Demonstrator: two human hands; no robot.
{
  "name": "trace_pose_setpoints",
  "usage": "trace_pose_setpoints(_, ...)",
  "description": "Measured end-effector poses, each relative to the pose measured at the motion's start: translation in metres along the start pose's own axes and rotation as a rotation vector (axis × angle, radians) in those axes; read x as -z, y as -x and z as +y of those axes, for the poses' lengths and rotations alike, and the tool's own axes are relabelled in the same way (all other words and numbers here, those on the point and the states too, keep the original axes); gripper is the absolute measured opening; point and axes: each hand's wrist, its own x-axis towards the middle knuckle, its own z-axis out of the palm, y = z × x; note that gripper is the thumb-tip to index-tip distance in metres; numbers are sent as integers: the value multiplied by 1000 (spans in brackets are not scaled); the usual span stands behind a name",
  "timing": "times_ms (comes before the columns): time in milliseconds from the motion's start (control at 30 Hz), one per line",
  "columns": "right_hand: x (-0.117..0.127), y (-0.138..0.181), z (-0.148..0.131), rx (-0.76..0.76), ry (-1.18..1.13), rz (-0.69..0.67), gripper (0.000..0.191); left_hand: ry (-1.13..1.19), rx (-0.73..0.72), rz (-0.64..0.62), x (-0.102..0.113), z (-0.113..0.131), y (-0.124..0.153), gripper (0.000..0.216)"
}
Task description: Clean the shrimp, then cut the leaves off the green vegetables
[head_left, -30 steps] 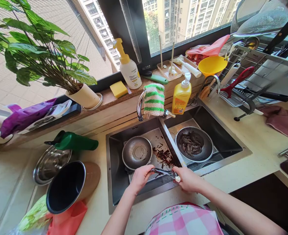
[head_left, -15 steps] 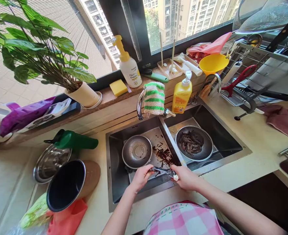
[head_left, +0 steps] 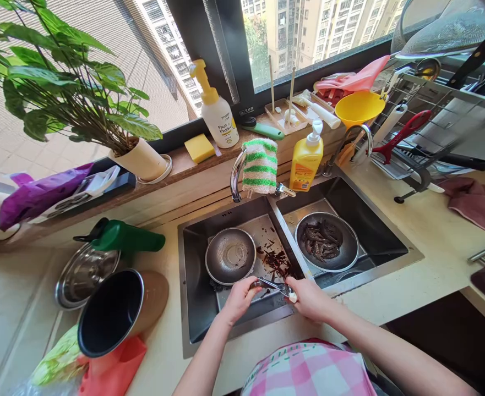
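Over the front of the left sink basin [head_left: 196, 313], my two hands meet close together. My left hand [head_left: 240, 300] pinches a small dark piece that looks like a shrimp [head_left: 257, 284]; the fingers hide most of it. In my right hand [head_left: 306, 297] are metal scissors [head_left: 276, 285], their blades reaching toward the left fingertips. A round dark metal bowl [head_left: 230, 256], wet inside, sits in the left basin. Reddish-brown scraps [head_left: 278, 263] lie beside it on the basin floor. The right basin holds another bowl [head_left: 352, 254] with a heap of dark shrimp [head_left: 321, 241].
A faucet [head_left: 236, 176] with a striped cloth [head_left: 260, 165] rises behind the divider, beside a yellow pump bottle [head_left: 306, 159]. Left of the sink are a green bottle [head_left: 129, 235] and a deep pot [head_left: 112, 313]. A wire dish rack [head_left: 444, 115] stands at right.
Both hands stay in nearly the same place over the left basin. The scissors have shifted very slightly left. Bowls and scraps look unchanged.
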Motion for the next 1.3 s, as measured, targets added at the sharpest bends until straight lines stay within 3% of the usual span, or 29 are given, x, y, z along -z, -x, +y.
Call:
trace_pose_setpoints(167,2,0,5,38,-22,55,17,54,47,-20,10,3,3,26)
trace_pose_setpoints(433,16,-2,10,141,141,119,27,142,93,-119,17,16,5,30)
trace_pose_setpoints(700,18,-6,11,159,137,95,29,525,220,-222,6,14,6,37)
trace_pose_setpoints(933,10,-7,13,108,183,88,25,751,279,-204,-2,12,5,36)
trace_pose_setpoints(1300,-2,-10,3,40,165,78,20,652,325,-149,-5,5,2,39)
